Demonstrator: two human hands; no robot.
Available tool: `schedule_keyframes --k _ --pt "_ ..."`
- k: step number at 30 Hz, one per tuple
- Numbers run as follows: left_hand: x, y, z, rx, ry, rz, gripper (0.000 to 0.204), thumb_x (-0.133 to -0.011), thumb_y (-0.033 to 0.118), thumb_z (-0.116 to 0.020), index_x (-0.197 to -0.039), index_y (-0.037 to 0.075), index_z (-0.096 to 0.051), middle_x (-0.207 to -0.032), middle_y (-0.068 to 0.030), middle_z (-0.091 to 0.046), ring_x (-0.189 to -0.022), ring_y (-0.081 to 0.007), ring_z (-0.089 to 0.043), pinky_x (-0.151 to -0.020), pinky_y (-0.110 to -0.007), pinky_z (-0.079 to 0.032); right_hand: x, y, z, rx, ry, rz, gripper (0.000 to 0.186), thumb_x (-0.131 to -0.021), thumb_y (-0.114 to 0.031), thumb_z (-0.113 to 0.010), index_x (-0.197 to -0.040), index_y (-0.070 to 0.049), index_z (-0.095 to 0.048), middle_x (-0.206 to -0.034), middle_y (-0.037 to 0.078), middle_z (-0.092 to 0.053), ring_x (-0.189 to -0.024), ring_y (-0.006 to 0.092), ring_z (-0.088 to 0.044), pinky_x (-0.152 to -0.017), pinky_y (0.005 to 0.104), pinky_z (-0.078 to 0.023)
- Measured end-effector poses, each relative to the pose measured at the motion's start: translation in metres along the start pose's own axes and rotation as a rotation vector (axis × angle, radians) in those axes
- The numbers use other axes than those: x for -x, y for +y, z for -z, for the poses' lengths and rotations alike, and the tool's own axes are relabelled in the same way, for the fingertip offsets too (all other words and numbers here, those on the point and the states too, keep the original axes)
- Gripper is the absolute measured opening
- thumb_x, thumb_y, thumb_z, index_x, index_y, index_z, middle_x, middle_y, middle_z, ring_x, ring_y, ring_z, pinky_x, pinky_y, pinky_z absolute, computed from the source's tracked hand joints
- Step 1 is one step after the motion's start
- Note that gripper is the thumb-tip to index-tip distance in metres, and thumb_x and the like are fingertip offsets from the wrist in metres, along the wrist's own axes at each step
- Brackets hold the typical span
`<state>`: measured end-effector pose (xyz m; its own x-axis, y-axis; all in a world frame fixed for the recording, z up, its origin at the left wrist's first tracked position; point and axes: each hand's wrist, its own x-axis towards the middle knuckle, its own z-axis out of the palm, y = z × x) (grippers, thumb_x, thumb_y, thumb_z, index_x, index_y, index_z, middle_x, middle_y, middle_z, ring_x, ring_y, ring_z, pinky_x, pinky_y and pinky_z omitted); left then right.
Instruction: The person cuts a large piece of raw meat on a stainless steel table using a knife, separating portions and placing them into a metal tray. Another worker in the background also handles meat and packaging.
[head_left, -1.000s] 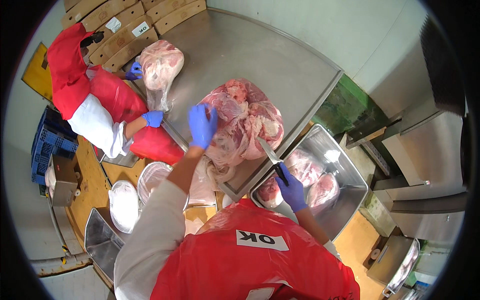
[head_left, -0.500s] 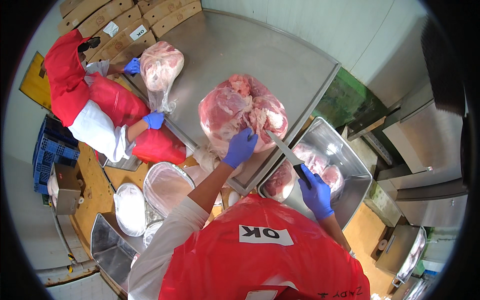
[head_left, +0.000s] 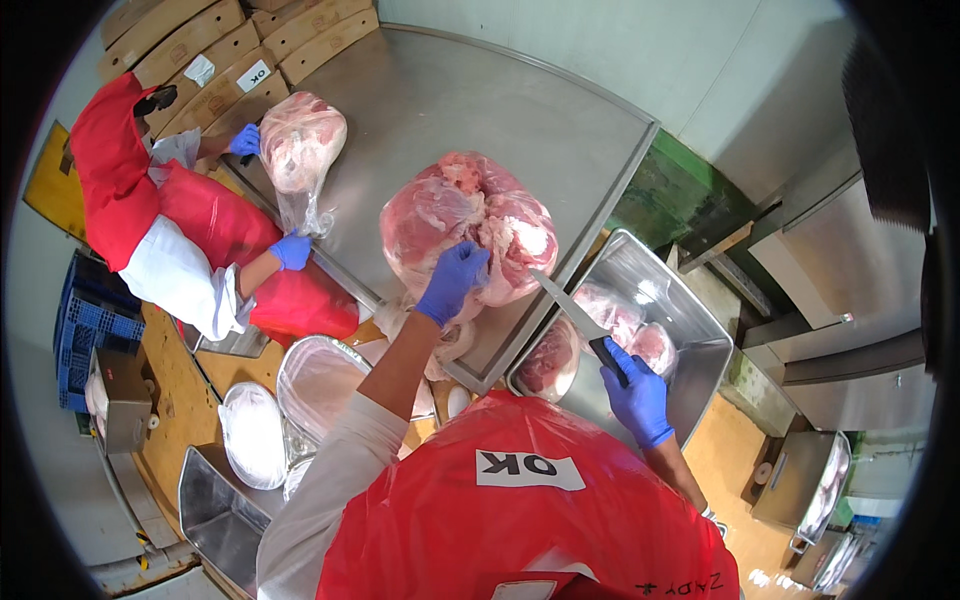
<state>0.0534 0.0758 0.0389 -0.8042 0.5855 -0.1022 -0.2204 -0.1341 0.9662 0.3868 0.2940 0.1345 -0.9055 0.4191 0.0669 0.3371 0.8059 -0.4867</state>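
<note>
- On the flat grey metal desk (head_left: 480, 95), near its closest corner: the large rounded pink meat cut (head_left: 425, 215).
- Farther left on it: the smaller pink-and-white meat piece in clear plastic film (head_left: 302, 140).
- Behind that piece: brown oblong cardboard boxes (head_left: 232, 55).
- Just right of the desk: the deep rectangular silver metal tub (head_left: 695, 325), rounded pink-and-white meat chunks (head_left: 548, 368) inside.
- From beside the large cut to above the tub: the silver-bladed, black-handled knife (head_left: 576, 311).

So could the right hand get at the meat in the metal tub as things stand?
Probably, though not with a free grip: the right hand appears close to the metal tub, whose top is open above the meat, but that hand is holding a knife.
</note>
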Motion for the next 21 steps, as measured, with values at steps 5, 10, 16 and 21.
schedule_keyframes --k 5,10,16,21 --pt "-0.015 0.034 0.007 -0.024 0.013 0.087 0.017 -0.104 0.022 -0.067 -0.093 0.009 -0.067 -0.080 0.0047 -0.060 -0.072 -0.0055 -0.054 -0.063 -0.026 -0.045 0.004 0.006 -0.004 -0.006 -0.014 -0.024 0.050 -0.095 -0.028 -0.075 -0.144 -0.024 -0.066 -0.100 0.018 -0.074 -0.083 0.0400 -0.073 -0.075 0.0497 -0.060" --pt "-0.025 0.047 0.022 -0.180 -0.066 0.289 0.026 -0.101 0.030 -0.071 -0.103 0.005 -0.071 -0.086 -0.0011 -0.066 -0.077 -0.0095 -0.059 -0.068 -0.030 -0.050 0.005 0.005 0.001 -0.019 -0.032 0.004 0.050 -0.095 -0.025 -0.076 -0.144 -0.026 -0.067 -0.098 0.017 -0.073 -0.082 0.0389 -0.073 -0.073 0.0486 -0.060" --pt "0.013 0.025 0.063 -1.221 -0.095 -0.110 0.044 -0.089 0.038 -0.083 -0.109 0.001 -0.070 -0.092 -0.0095 -0.073 -0.083 -0.0222 -0.065 -0.079 -0.040 -0.054 -0.002 -0.011 0.012 -0.018 -0.034 0.115 0.050 -0.095 -0.026 -0.075 -0.144 -0.030 -0.067 -0.094 0.015 -0.071 -0.076 0.0369 -0.073 -0.067 0.0469 -0.060" --pt "-0.017 0.065 0.106 -1.028 -0.132 -0.161 0.036 -0.087 0.031 -0.083 -0.109 0.005 -0.071 -0.098 -0.0108 -0.075 -0.088 -0.0261 -0.070 -0.084 -0.040 -0.057 -0.016 -0.028 0.029 0.170 -0.061 0.244 0.049 -0.095 -0.028 -0.075 -0.144 -0.032 -0.067 -0.088 0.014 -0.067 -0.069 0.0347 -0.070 -0.061 0.0458 -0.058"
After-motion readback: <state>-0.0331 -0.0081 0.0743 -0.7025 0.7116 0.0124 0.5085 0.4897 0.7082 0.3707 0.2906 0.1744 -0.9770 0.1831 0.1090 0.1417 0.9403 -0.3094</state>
